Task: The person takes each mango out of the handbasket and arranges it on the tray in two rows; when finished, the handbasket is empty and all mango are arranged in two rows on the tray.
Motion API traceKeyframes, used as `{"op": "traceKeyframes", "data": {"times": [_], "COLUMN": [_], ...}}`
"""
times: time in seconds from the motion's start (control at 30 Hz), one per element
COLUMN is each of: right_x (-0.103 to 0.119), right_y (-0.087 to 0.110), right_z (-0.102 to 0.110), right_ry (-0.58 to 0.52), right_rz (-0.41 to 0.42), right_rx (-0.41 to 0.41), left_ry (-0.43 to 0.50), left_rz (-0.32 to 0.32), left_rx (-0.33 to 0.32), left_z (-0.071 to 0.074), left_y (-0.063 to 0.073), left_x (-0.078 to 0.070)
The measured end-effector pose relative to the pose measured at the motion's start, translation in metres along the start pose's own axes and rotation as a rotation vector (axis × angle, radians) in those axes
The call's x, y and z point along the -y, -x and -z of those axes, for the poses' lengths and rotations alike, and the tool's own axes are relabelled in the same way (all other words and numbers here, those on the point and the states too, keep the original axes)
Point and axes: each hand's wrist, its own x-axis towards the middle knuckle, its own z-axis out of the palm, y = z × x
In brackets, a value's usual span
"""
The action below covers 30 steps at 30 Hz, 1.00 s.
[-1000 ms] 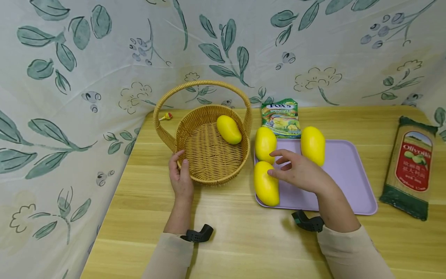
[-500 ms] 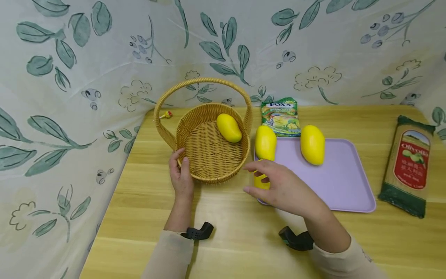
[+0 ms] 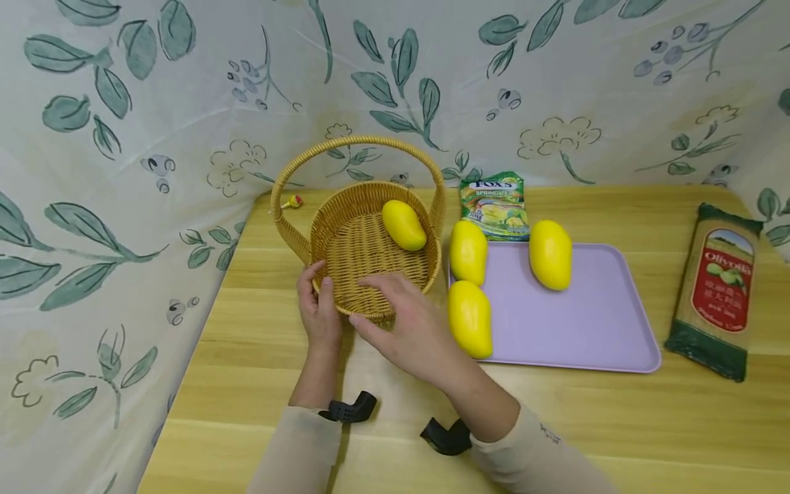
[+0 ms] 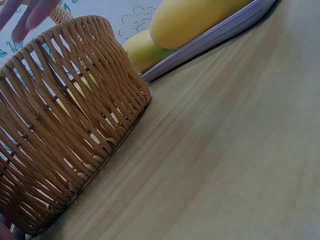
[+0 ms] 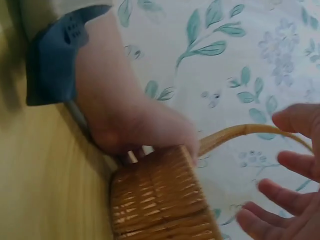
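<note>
A wicker basket [image 3: 348,247] with a tall arched handle stands left of centre in the head view, one yellow mango [image 3: 404,225] inside it at the right. My left hand [image 3: 319,315] holds the basket's front-left rim, thumb and fingers on either side of the wall. Over the basket's front rim hovers my right hand [image 3: 413,329], fingers spread and nothing in them. In the right wrist view its fingers [image 5: 287,197] are apart from the basket wall [image 5: 157,200]. Two mangoes, a rear one [image 3: 468,252] and a front one [image 3: 470,319], lie along the tray's left edge; another mango [image 3: 551,255] lies at its back edge.
The lilac tray [image 3: 574,322] lies right of the basket. Behind it is a green Fox's candy bag [image 3: 494,209]. A pasta packet [image 3: 716,291] lies at the far right, and a small lollipop [image 3: 293,202] at the back left. Patterned cloth [image 3: 216,89] borders the table.
My right hand has moved left, from above the tray's mangoes to over the basket's front rim, holding nothing throughout. The left hand has stayed on the basket.
</note>
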Motion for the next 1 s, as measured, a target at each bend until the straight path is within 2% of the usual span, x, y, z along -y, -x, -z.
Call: {"op": "traceKeyframes", "data": {"times": [0.2, 0.33, 0.5, 0.6, 0.7, 0.83, 1.0], "right_x": [0.000, -0.004, -0.016, -0.025, -0.035, -0.049, -0.061], "right_y": [-0.050, -0.078, -0.105, -0.117, -0.124, -0.127, -0.127], "right_z": [-0.024, -0.030, -0.030, -0.029, -0.029, -0.030, -0.032], "right_ry": [0.045, 0.024, 0.052, 0.059, 0.046, 0.057, 0.067], "right_rz": [-0.017, -0.082, -0.147, -0.187, -0.229, -0.298, -0.342], "right_rx": [-0.146, -0.193, -0.285, -0.318, -0.316, -0.307, -0.345], "left_ry": [-0.031, -0.041, -0.015, -0.012, -0.017, -0.014, -0.015], "left_rz": [-0.039, -0.013, 0.008, 0.007, 0.009, 0.015, 0.009], "left_rx": [-0.038, -0.032, -0.008, -0.002, 0.000, -0.003, 0.005], "left_z": [0.002, 0.002, 0.001, 0.001, 0.001, 0.002, 0.001], "left_y": [-0.001, 0.000, 0.000, 0.001, 0.001, 0.002, 0.001], "left_x": [0.002, 0.001, 0.001, 0.001, 0.000, 0.000, 0.000]}}
